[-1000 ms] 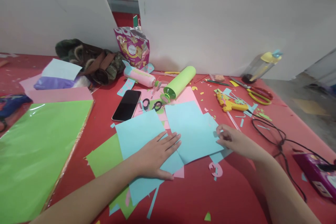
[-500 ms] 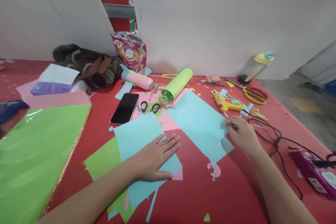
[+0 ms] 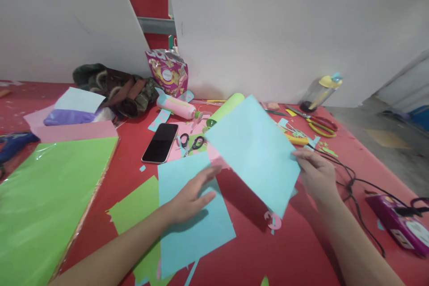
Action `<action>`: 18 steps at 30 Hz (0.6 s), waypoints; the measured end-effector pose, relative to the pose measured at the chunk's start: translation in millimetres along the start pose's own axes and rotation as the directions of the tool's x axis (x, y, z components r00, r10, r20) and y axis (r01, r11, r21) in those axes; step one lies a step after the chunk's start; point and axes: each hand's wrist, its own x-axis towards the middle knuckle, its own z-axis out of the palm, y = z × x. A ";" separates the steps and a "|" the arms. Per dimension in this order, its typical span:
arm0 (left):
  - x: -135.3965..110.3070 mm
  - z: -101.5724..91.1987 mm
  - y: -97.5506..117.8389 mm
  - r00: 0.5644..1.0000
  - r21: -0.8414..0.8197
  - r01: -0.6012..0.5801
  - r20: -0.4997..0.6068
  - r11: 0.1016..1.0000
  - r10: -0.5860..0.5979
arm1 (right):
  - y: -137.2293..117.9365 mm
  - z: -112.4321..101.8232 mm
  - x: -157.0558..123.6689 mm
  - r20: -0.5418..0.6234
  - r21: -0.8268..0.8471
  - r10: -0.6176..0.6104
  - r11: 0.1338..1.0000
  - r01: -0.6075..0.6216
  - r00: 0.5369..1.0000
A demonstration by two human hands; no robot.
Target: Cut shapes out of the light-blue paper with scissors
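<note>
So, R hand point(image 3: 317, 178) w/ blue sheet point(image 3: 255, 152) (tilted), L hand point(image 3: 190, 199) over 2nd sheet point(image 3: 199, 243)

Blue sheet point(image 3: 254, 156) now aloft in right hand point(image 3: 317, 176)

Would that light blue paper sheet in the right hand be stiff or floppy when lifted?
The light blue paper sheet is probably fairly stiff: held near one corner by the right hand, it looks almost flat. It seems light, raised by one hand alone. Being thin, it might crease if pushed edge-on.
</note>
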 end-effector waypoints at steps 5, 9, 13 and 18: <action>4.4 -5.9 -3.7 0.977 -0.668 -0.014 -0.168 0.744 -0.132 | -10.6 6.8 0.0 0.174 0.275 0.017 0.959 -0.065 0.985; 5.5 -4.2 0.6 0.946 -0.718 0.209 -0.024 0.664 -0.324 | -14.8 12.6 -1.7 0.297 0.279 0.024 0.954 -0.111 0.955; 6.0 -0.1 6.0 0.902 -0.725 0.295 -0.002 0.622 -0.431 | -15.8 19.5 -5.5 0.305 0.428 0.154 0.860 -0.280 0.940; 8.7 -1.0 10.8 0.849 -0.795 0.255 -0.089 0.550 -0.521 | -28.2 22.2 -8.1 0.441 0.638 0.244 0.592 -0.493 0.864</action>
